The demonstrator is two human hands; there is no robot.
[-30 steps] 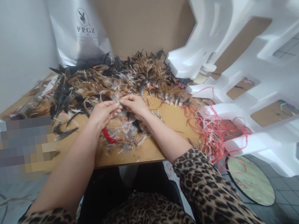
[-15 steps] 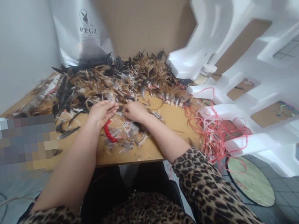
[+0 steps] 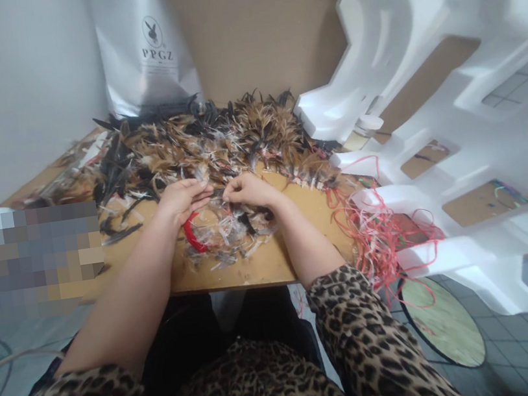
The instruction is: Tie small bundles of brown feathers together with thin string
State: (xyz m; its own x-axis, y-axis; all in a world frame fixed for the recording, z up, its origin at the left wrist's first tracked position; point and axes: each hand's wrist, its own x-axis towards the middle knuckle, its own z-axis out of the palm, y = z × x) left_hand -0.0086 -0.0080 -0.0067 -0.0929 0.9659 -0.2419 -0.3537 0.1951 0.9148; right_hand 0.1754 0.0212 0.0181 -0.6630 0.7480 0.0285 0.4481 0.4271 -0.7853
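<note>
On the wooden table, my left hand (image 3: pixel 188 199) is closed in a pinch, with a pale, fluffy feather (image 3: pixel 200 171) at its fingertips. Just to its right, my right hand (image 3: pixel 249 191) has thumb and fingertips pressed together. Whatever is in that pinch is too small to make out. Below both hands lie loose feather scraps (image 3: pixel 226 229), white and dark, mixed with pale quill ends. A red band (image 3: pixel 194 234) curves along the left side of these scraps. Beyond my fingers spreads a large heap of brown and black feathers (image 3: pixel 173 145).
Tangled red and pink string (image 3: pixel 380 237) hangs over the table's right edge, beside white foam packing (image 3: pixel 429 256). A silver bag (image 3: pixel 149 76) stands behind the heap. A round mirror-like disc (image 3: pixel 443 320) is on the tiled floor. A blurred patch covers the left.
My right hand has moved slightly right, widening the gap between the hands, and more of the dark scraps below it show. My left hand stays nearly in place.
</note>
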